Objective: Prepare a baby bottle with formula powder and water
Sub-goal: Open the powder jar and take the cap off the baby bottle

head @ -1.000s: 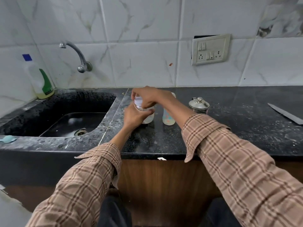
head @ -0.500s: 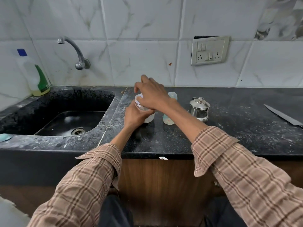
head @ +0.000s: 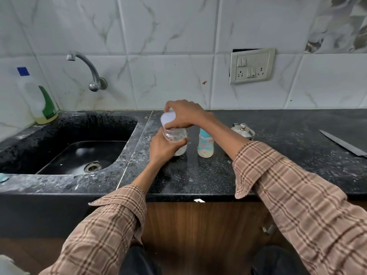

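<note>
Two hands on jar [head: 176, 135]: left hand [head: 162, 148] grip wraps body, right hand [head: 183, 115] grip pinches lid [head: 168, 119]. Risk: lid jerks free, powder spills on bench [head: 278, 165]; elbow knocks baby bottle [head: 205, 143] beside.

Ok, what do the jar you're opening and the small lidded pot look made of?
Jar: clear, likely plastic or glass; the contents show through; its white lid looks matte plastic. Lidded pot: shiny silver with bright reflections, probably stainless steel.
</note>
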